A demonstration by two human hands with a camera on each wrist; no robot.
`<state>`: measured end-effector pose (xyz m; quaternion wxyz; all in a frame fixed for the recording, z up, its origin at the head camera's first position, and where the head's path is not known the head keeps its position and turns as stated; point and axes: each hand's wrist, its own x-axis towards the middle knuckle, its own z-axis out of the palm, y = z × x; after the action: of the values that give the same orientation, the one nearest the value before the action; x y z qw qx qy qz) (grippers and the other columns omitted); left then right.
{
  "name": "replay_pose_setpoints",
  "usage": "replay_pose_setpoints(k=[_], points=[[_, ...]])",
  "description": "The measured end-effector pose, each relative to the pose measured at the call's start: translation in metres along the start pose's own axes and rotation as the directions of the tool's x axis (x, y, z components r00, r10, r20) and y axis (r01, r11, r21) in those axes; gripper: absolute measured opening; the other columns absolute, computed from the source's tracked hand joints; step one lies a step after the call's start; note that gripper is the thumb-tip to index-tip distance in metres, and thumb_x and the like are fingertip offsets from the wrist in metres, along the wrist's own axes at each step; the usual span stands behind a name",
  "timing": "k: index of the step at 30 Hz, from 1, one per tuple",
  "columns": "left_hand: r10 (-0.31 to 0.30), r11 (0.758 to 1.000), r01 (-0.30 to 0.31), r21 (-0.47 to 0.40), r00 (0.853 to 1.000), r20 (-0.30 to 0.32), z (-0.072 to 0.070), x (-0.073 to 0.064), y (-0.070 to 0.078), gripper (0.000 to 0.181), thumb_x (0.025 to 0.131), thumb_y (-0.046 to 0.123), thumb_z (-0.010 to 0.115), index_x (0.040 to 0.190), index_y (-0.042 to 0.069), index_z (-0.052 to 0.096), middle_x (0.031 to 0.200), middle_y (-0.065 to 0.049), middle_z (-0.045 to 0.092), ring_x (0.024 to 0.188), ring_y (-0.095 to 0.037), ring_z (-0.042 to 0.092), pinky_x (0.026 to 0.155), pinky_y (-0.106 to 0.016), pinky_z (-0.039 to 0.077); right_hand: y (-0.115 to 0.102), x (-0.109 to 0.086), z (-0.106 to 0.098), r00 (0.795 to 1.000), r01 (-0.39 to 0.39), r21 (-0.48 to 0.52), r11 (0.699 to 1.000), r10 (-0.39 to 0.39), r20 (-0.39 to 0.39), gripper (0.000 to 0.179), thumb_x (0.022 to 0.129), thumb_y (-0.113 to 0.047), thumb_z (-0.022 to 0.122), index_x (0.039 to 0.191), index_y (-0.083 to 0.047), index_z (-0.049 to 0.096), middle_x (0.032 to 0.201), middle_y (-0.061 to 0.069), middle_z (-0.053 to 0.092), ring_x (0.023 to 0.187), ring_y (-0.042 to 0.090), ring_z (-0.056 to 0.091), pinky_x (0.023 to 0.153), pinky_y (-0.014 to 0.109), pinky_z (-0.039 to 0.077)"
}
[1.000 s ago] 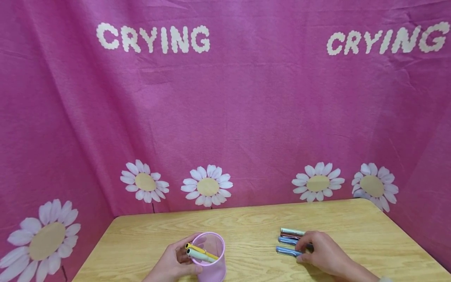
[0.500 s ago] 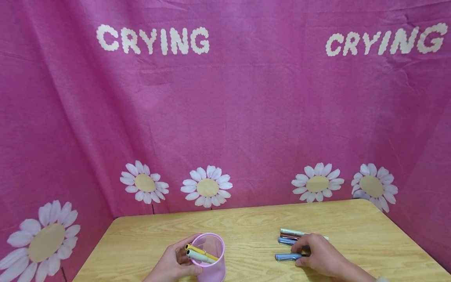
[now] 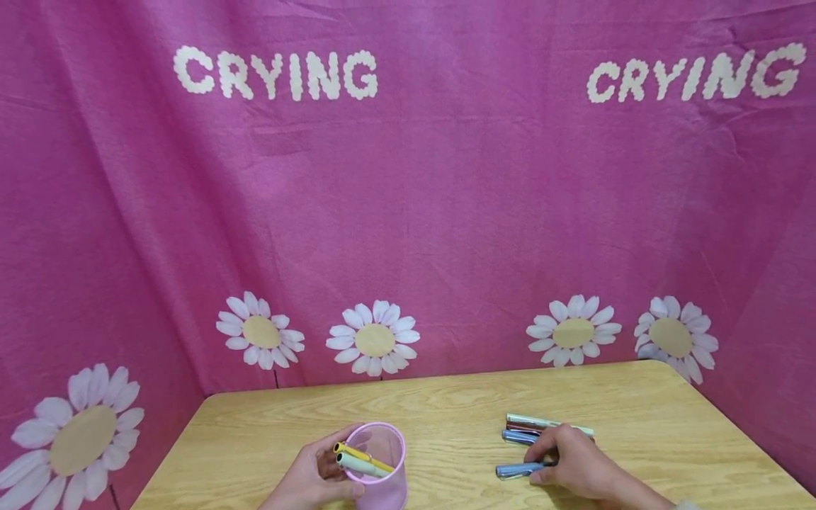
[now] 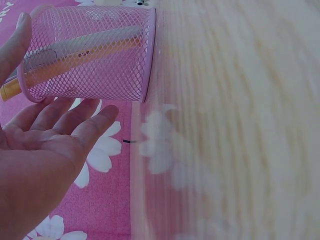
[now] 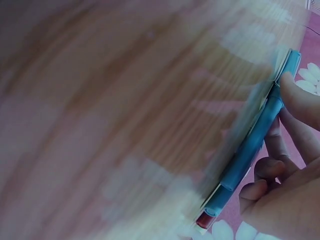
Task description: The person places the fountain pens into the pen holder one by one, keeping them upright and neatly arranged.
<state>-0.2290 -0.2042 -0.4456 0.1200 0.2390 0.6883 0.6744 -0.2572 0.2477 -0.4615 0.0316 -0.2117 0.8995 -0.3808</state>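
Note:
My left hand (image 3: pixel 309 473) holds a pink mesh pen cup (image 3: pixel 385 490), thumb on the near side and fingers on the far side. Inside the cup, a yellow pen (image 3: pixel 349 450) and a pale green pen (image 3: pixel 354 464) lean toward the left rim. On the right, my right hand (image 3: pixel 581 466) pinches a blue pen (image 3: pixel 515 470) between thumb and fingers, low at the tabletop. Beyond it lie a second blue pen (image 3: pixel 518 436), a dark red pen (image 3: pixel 524 426) and a pale green pen (image 3: pixel 521 418), side by side and partly hidden by the hand.
A light wood table (image 3: pixel 446 439) with rounded far corners carries everything. Pink cloth (image 3: pixel 446 212) printed with daisies and lettering hangs along its back and both sides.
The nearest blue pen has come toward me with my right hand, so a gap now separates it from the other pens. My left hand and the cup stay put.

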Motion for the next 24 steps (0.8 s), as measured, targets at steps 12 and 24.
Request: replay_pose_setpoints(k=[12, 24], points=[[-0.023, 1.000, 0.023, -0.007, 1.000, -0.007, 0.0017, -0.0005, 0.0023, 0.084, 0.090, 0.002, 0.082, 0.156, -0.016, 0.031, 0.136, -0.033, 0.061, 0.107, -0.022, 0.071, 0.094, -0.029, 0.057, -0.0048, 0.0017, 0.0022, 0.994, -0.100, 0.124, 0.987, 0.095, 0.045, 0.015, 0.079, -0.009, 0.092, 0.089, -0.011, 0.082, 0.090, -0.002, 0.074, 0.089, 0.019, 0.056, 0.076, 0.023, 0.046], [-0.031, 0.999, 0.031, -0.017, 0.999, -0.008, 0.0024, -0.0010, 0.0038, 0.084, 0.090, 0.001, 0.081, 0.156, -0.016, 0.032, 0.135, -0.031, 0.062, 0.107, -0.022, 0.071, 0.094, -0.030, 0.057, -0.0052, 0.0030, 0.0047, 0.998, -0.045, 0.167, 0.985, 0.037, 0.049, 0.016, 0.078, -0.005, 0.092, 0.091, -0.008, 0.082, 0.090, 0.000, 0.075, 0.085, 0.015, 0.059, 0.073, 0.021, 0.049]])
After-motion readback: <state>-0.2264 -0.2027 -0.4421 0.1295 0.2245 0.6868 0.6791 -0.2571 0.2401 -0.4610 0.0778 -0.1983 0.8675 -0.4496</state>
